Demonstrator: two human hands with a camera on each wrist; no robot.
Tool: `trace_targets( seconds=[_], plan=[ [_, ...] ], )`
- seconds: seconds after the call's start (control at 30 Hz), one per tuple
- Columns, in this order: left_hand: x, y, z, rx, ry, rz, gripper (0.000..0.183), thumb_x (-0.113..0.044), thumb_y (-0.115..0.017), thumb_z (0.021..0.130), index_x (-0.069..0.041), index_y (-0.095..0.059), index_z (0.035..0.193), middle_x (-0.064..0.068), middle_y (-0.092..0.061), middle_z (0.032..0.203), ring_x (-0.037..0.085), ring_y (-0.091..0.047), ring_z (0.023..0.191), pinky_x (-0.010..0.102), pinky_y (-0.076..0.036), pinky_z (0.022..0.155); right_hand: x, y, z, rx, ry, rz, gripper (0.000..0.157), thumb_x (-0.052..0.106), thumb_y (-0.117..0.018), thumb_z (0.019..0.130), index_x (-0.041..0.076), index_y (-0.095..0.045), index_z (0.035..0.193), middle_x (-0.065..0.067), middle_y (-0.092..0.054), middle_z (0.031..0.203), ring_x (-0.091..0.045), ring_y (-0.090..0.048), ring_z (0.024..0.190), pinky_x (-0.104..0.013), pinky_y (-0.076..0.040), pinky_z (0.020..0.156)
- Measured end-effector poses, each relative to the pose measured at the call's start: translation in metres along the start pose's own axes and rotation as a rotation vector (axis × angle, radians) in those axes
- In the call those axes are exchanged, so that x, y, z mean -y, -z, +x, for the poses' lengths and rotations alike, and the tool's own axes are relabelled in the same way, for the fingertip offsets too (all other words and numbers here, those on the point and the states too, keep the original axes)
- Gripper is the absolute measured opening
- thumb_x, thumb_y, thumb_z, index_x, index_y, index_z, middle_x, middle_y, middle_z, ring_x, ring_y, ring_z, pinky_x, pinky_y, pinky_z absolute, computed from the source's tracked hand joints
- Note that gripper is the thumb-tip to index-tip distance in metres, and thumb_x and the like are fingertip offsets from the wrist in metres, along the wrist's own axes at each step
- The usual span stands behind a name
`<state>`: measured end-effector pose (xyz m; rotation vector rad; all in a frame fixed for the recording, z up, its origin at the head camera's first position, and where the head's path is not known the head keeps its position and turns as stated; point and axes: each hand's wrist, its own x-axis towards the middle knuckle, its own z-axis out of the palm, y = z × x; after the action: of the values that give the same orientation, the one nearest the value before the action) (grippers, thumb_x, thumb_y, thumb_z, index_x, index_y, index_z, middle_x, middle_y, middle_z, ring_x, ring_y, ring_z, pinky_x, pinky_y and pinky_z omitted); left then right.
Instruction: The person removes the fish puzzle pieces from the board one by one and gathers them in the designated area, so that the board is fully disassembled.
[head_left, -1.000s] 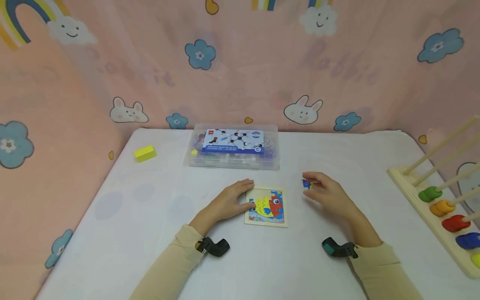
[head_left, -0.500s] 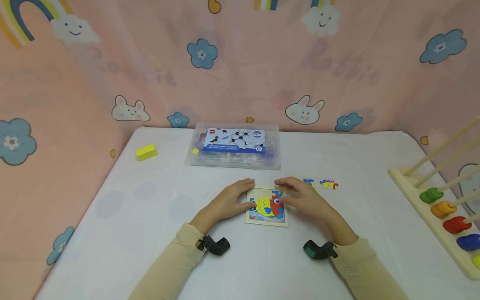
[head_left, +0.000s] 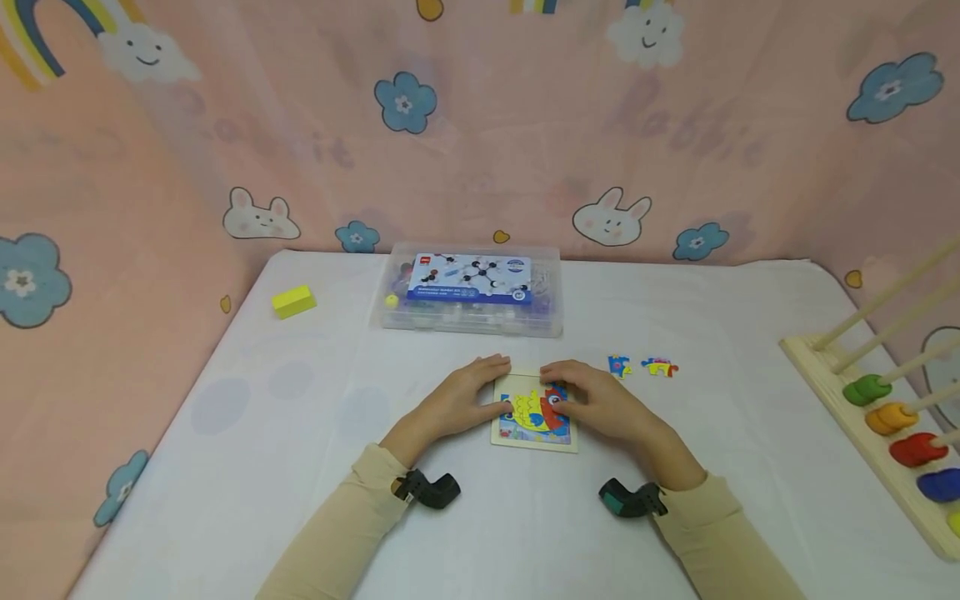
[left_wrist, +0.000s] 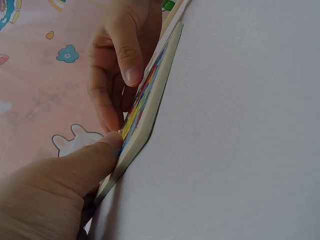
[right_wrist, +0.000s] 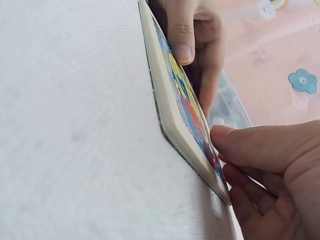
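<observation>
A small wooden fish jigsaw puzzle (head_left: 536, 421) lies on the white table between both hands, its picture yellow, red and blue in a pale frame. Bare wood shows at the picture's upper left. My left hand (head_left: 453, 404) holds the left side, the thumb over the picture and the fingers along the frame's edge. At the upper right corner, my right hand (head_left: 603, 404) grips the puzzle between thumb and fingers, covering that part. In the right wrist view, the right thumb (right_wrist: 250, 145) lies at the puzzle's edge. Two loose puzzle pieces, one blue (head_left: 618, 365), one yellow-red (head_left: 660, 367), lie beyond the right hand.
A clear plastic case with a molecular model kit card (head_left: 468, 287) stands at the back. A yellow block (head_left: 293, 302) sits at the back left. On the right is a wooden peg rack (head_left: 862, 433) with coloured beads. Patterned pink cloth (head_left: 480, 150) hangs behind.
My right hand has set down a blue puzzle piece beside the yellow-red one. It has moved left to the puzzle's upper right corner. The left hand has stayed in place.
</observation>
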<state>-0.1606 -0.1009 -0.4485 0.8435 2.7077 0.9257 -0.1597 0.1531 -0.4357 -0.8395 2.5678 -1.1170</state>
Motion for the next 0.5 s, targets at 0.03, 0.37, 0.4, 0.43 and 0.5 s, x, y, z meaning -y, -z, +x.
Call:
trace_targets(
  seconds=[0.03, 0.37, 0.4, 0.43, 0.5],
  plan=[
    [-0.0002, 0.0003, 0.0000, 0.001, 0.001, 0.002, 0.065, -0.038, -0.067, 0.088, -0.007, -0.046, 0.141, 0.005, -0.041, 0.149, 0.020, -0.033, 0.141, 0.036, -0.024, 0.119, -0.0005, -0.0002, -0.0002, 0.002, 0.013, -0.013, 0.033, 0.015, -0.066, 0.089, 0.008, -0.062, 0.121, -0.009, -0.054, 0.135, -0.032, -0.045, 0.130, -0.053, -0.035, 0.109],
    [-0.0018, 0.0010, -0.0005, 0.006, 0.010, -0.009, 0.065, -0.038, -0.067, 0.087, -0.007, -0.046, 0.141, 0.005, -0.041, 0.149, 0.019, -0.032, 0.141, 0.035, -0.023, 0.119, -0.0025, -0.0025, -0.0001, 0.003, 0.051, -0.046, 0.021, 0.014, -0.067, 0.088, 0.010, -0.065, 0.109, -0.012, -0.052, 0.131, -0.035, -0.047, 0.125, -0.056, -0.037, 0.107],
    [-0.0019, 0.0010, -0.0004, 0.005, 0.008, -0.008, 0.065, -0.037, -0.067, 0.087, -0.006, -0.046, 0.141, 0.005, -0.042, 0.149, 0.019, -0.032, 0.141, 0.035, -0.023, 0.119, -0.0028, -0.0027, 0.0001, 0.004, 0.053, -0.044, 0.021, 0.013, -0.067, 0.088, 0.010, -0.065, 0.109, -0.012, -0.052, 0.130, -0.034, -0.047, 0.124, -0.056, -0.037, 0.107],
    [-0.0018, 0.0010, -0.0003, 0.005, 0.006, -0.008, 0.065, -0.037, -0.067, 0.088, -0.006, -0.046, 0.141, 0.005, -0.042, 0.148, 0.019, -0.032, 0.141, 0.035, -0.023, 0.119, -0.0030, -0.0030, 0.0002, 0.003, 0.056, -0.042, 0.021, 0.013, -0.067, 0.088, 0.010, -0.065, 0.109, -0.011, -0.051, 0.130, -0.034, -0.047, 0.124, -0.056, -0.037, 0.107],
    [-0.0013, 0.0007, -0.0001, 0.003, 0.002, -0.006, 0.065, -0.037, -0.067, 0.088, -0.006, -0.046, 0.140, 0.005, -0.042, 0.148, 0.019, -0.033, 0.141, 0.035, -0.023, 0.119, -0.0035, -0.0034, 0.0004, -0.002, 0.063, -0.040, 0.021, 0.012, -0.067, 0.088, 0.010, -0.064, 0.108, -0.011, -0.051, 0.129, -0.033, -0.046, 0.123, -0.055, -0.037, 0.107]
  ],
)
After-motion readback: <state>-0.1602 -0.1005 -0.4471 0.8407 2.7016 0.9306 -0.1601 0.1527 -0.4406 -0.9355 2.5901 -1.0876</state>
